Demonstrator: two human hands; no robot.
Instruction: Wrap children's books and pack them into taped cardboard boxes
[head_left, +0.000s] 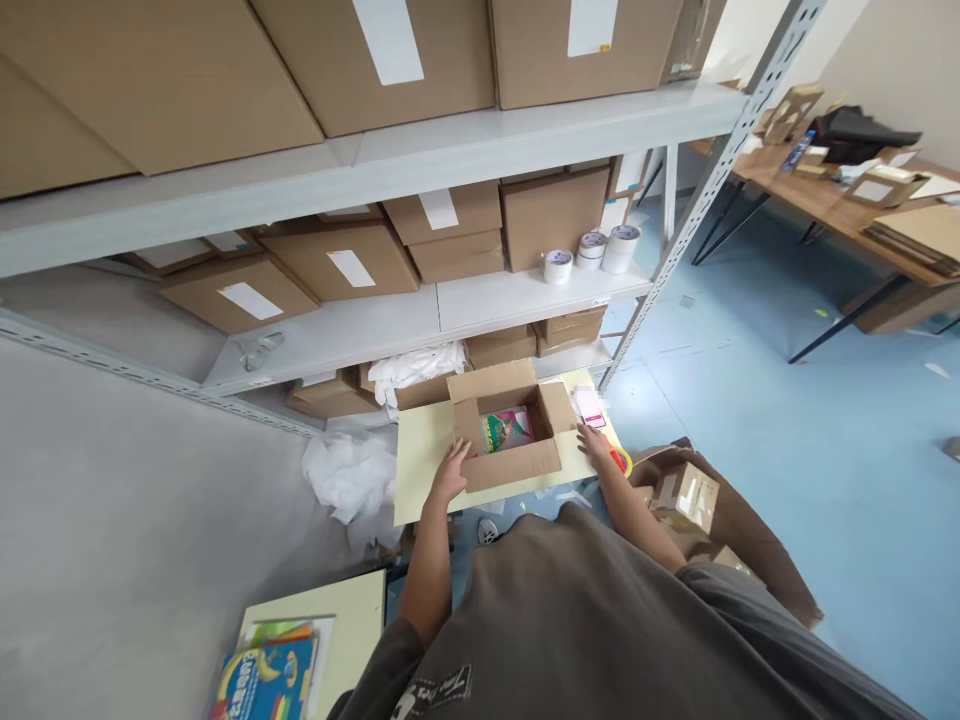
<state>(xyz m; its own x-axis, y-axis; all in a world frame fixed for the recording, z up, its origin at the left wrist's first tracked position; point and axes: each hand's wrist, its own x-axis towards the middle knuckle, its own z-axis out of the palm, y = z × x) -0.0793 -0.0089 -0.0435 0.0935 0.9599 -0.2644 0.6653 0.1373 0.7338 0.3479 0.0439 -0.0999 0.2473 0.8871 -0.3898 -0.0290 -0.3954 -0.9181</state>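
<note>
An open cardboard box (517,464) sits on a low pale-yellow table (420,450) in front of me. Inside it lies a colourful green and pink packet (507,429). My left hand (451,470) rests on the box's left front flap with fingers spread. My right hand (594,443) lies flat on the table at the box's right side, fingers stretched out, holding nothing. A pink card (589,405) lies just beyond my right hand.
Metal shelving (450,300) with several cardboard boxes stands behind the table, and tape rolls (592,250) sit on it. White wrapping (352,480) lies at the left. Small boxes (686,495) fill a brown bag at the right. Colourful books (270,675) lie nearby. A wooden desk (847,200) stands far right.
</note>
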